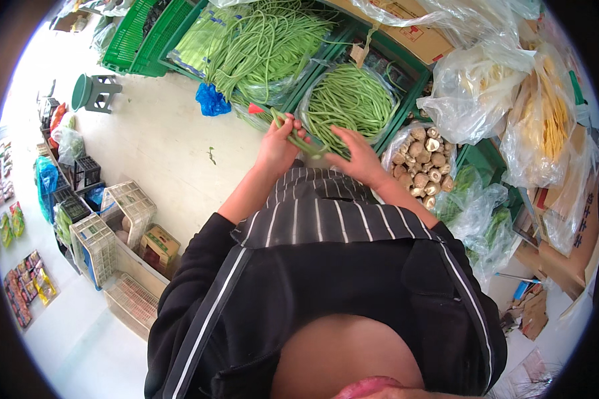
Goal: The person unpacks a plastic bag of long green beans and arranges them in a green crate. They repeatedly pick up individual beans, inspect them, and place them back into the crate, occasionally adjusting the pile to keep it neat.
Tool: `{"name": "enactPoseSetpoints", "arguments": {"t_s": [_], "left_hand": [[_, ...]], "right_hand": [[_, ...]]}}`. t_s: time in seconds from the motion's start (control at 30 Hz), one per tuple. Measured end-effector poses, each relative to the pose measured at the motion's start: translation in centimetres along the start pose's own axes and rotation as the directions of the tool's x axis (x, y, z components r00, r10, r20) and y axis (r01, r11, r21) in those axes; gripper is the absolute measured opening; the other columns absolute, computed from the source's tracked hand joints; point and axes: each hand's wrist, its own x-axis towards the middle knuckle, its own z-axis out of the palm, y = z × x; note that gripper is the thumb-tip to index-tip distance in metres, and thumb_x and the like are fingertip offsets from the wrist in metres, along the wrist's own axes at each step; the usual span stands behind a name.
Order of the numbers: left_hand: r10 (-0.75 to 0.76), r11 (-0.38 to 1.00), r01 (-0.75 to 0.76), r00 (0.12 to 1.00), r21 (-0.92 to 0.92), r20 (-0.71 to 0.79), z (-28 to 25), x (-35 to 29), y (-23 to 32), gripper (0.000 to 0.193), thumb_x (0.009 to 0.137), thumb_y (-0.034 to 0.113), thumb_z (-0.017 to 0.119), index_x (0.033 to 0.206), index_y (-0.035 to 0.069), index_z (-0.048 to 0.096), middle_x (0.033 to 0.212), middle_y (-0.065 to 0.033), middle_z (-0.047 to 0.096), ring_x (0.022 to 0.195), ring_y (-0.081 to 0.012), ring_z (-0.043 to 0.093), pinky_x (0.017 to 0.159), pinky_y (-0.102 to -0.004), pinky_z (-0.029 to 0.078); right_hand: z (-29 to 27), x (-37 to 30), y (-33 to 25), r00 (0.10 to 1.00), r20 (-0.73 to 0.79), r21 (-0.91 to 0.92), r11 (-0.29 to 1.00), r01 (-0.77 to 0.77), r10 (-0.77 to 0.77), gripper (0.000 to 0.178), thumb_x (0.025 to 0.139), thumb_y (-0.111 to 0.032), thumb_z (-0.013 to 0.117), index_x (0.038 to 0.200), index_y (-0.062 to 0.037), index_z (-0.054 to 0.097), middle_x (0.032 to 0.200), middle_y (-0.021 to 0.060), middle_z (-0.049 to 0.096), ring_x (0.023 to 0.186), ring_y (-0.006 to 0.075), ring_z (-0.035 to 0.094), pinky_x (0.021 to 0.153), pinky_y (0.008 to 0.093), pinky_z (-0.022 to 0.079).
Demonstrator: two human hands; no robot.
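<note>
My left hand [281, 143] is closed round a small bunch of green beans [296, 138], held slantwise in front of my striped apron [326, 219]. A small red piece [255, 108] shows by the upper end of the bunch; I cannot make out what it is. Close to the bunch's lower end is my right hand [359, 159], its fingers stretched and apart. Just beyond my hands, loose green beans [353, 100] fill a clear bag in a green crate. Long beans [266, 53] lie heaped in the crate to its left.
Mushrooms [424, 159] sit in a bag to my right, below bagged yellow strips [549, 106]. A blue plastic bag [211, 100] hangs by the long beans' crate. A green stool [96, 93] stands on the floor at far left, with pale crates [130, 206] nearer me.
</note>
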Motion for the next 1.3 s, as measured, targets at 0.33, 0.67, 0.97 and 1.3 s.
{"name": "enactPoseSetpoints", "arguments": {"t_s": [0.33, 0.67, 0.97, 1.3], "left_hand": [[-0.094, 0.973, 0.037, 0.965, -0.229, -0.245, -6.9, 0.9, -4.1, 0.017, 0.103, 0.029, 0.044, 0.101, 0.012, 0.049, 0.072, 0.0024, 0.038, 0.066, -0.0136, 0.041, 0.072, -0.0332, 0.040], [-0.348, 0.914, 0.219, 0.856, -0.342, -0.381, -14.2, 1.7, -8.2, 0.026, 0.101, 0.033, 0.047, 0.109, 0.009, 0.054, 0.084, -0.0042, 0.053, 0.078, -0.0190, 0.052, 0.078, -0.0362, 0.046], [-0.411, 0.908, 0.348, 0.852, -0.235, -0.325, -14.3, 3.5, -9.0, 0.025, 0.101, 0.029, 0.048, 0.108, 0.006, 0.054, 0.087, -0.0036, 0.055, 0.078, -0.0176, 0.053, 0.073, -0.0339, 0.047], [-0.414, 0.910, 0.402, 0.885, -0.098, -0.214, -11.9, 7.5, -8.2, 0.032, 0.101, 0.029, 0.047, 0.116, 0.003, 0.057, 0.093, -0.0029, 0.059, 0.084, -0.0169, 0.056, 0.075, -0.0318, 0.047]], "right_hand": [[7.8, 0.0, 5.9, 0.905, 0.415, 0.388, 0.881, -0.271, 0.096, 0.044, 0.089, -0.031, 0.064, 0.127, -0.0107, 0.056, 0.102, 0.0164, 0.068, 0.094, 0.0319, 0.065, 0.081, 0.0405, 0.051], [13.4, 7.6, 23.2, 0.957, 0.022, -0.544, 0.806, -0.233, 0.291, 0.023, 0.078, -0.021, 0.073, 0.100, -0.0156, 0.068, 0.096, 0.0039, 0.060, 0.093, 0.0277, 0.061, 0.076, 0.0423, 0.050], [7.5, 8.9, 20.9, 0.878, -0.015, -0.382, 0.809, -0.447, 0.478, 0.022, 0.084, -0.029, 0.069, 0.097, -0.0131, 0.061, 0.098, 0.0056, 0.066, 0.089, 0.0278, 0.063, 0.073, 0.0390, 0.051], [1.2, 6.7, 15.4, 0.672, 0.193, 0.663, 0.410, -0.626, 0.715, 0.029, 0.091, -0.026, 0.069, 0.105, -0.0030, 0.059, 0.084, 0.0001, 0.062, 0.075, 0.0067, 0.056, 0.067, 0.0218, 0.047]]}}
